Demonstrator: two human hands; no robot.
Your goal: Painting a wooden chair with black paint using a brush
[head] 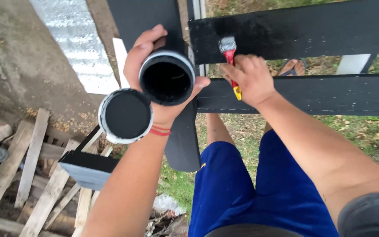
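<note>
My left hand (148, 57) grips an open paint can (166, 77) with black paint inside, held up in front of a black-painted wooden structure. The can's round lid (126, 116), black on its face, sits below the can against my left wrist. My right hand (252, 79) holds a paintbrush (229, 55) with a red and yellow handle. Its bristles press against the upper black plank (294, 28). A second black plank (312, 94) runs just below my right hand.
A vertical black board (181, 140) stands between my arms. Loose weathered wooden slats (44, 184) lie piled at lower left near a black box (88, 169). A corrugated metal sheet (77, 44) lies on the concrete. Grass and my sandalled foot (292, 66) show beyond the planks.
</note>
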